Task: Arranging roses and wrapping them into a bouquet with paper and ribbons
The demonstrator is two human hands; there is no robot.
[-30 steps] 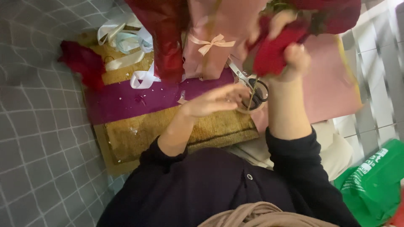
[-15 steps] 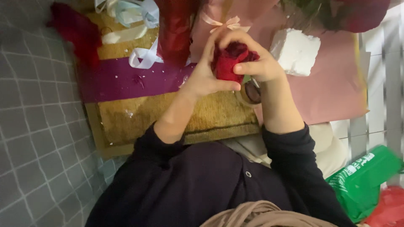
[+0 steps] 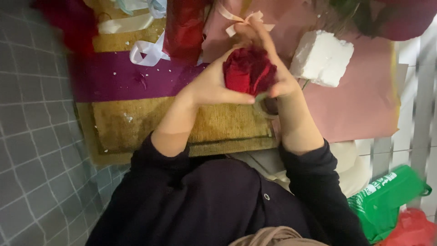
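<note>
I see a deep red, soft-petalled rose head raised above the pink paper sheet, cupped between both hands: my left hand clamped under it, my right hand wrapped round its far side, likely steadying it; a white foam block lies just beside

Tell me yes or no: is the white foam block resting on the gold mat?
No, the white foam block lies on the pink paper sheet, to the right of the gold mat.
</note>
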